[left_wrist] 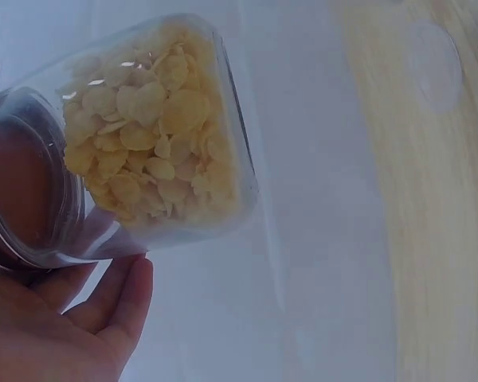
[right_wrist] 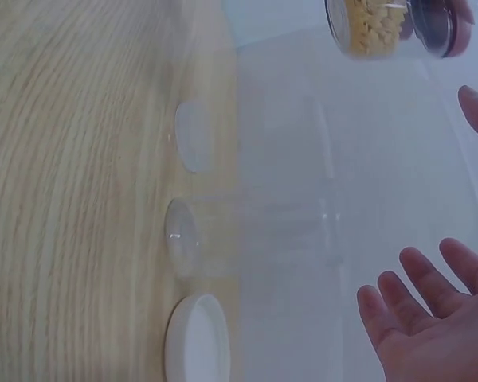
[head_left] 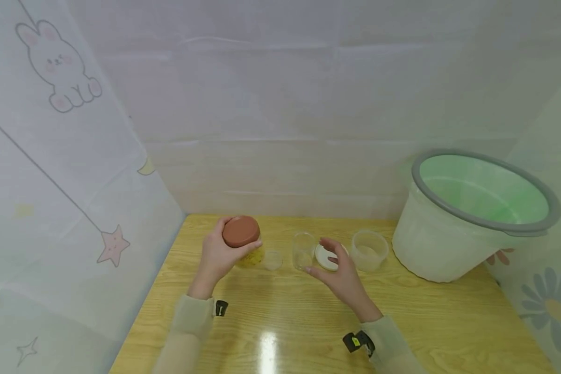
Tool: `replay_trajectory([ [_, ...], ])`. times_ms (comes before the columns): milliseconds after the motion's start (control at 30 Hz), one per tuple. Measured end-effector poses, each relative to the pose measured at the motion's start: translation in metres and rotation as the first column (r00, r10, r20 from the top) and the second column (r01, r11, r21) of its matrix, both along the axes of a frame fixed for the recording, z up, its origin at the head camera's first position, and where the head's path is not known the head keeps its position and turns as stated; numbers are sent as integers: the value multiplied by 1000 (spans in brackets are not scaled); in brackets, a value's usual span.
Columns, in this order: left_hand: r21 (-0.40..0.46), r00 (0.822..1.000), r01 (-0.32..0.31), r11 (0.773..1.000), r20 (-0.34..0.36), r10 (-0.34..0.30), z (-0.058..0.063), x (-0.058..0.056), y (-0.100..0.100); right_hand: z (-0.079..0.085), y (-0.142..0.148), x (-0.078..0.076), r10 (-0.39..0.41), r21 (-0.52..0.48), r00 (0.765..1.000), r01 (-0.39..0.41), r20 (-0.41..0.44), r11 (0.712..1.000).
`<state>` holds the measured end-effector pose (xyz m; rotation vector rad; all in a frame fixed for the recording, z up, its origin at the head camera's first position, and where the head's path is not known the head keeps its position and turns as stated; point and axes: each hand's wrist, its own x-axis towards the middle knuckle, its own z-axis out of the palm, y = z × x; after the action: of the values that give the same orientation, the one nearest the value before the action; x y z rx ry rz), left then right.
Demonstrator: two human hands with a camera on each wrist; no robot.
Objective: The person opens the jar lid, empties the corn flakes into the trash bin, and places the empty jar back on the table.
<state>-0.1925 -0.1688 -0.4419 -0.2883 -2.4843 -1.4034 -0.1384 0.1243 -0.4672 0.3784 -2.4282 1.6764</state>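
Note:
In the head view my left hand (head_left: 218,254) grips a clear jar by its reddish-brown lid (head_left: 241,231). The jar (left_wrist: 155,131) holds yellow cornflakes (left_wrist: 155,151) and is tilted in the left wrist view. It hangs above the table in the right wrist view. My right hand (head_left: 343,278) has spread, bent fingers with nothing between them. Close to it stands a tall clear container (head_left: 303,249), apart from the fingers in the right wrist view. A white lid (right_wrist: 197,342) lies beside that container, partly behind the right hand in the head view.
A small clear disc (head_left: 273,260) lies on the wooden table (head_left: 280,311) between the jar and the tall container. To the right stands a wide clear tub (head_left: 369,252). Beyond it, a large white bucket (head_left: 430,244) with a grey rim occupies the right end, near the wall.

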Motion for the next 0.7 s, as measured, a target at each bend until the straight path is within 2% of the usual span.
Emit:
replay_trajectory([
  [133, -4, 996, 79, 997, -27, -79, 5, 7, 16, 2, -3, 0, 42, -14, 999, -42, -27, 999],
  [333, 9, 980, 194, 981, -40, -194, 11, 19, 40, -16, -4, -7, 110, 39, 992, -108, -58, 993],
  [433, 28, 970, 240, 970, -45, -239, 22, 29, 52, -20, -4, -8, 147, 56, 988, -144, -56, 988],
  [600, 53, 948, 315, 948, -72, -311, 43, 49, 68, -8, -8, 1, 233, 6, 971, -233, -53, 972],
  [700, 47, 939, 338, 940, -85, -333, 44, 53, 75, 3, -10, 8, 282, -20, 959, -282, -34, 959],
])
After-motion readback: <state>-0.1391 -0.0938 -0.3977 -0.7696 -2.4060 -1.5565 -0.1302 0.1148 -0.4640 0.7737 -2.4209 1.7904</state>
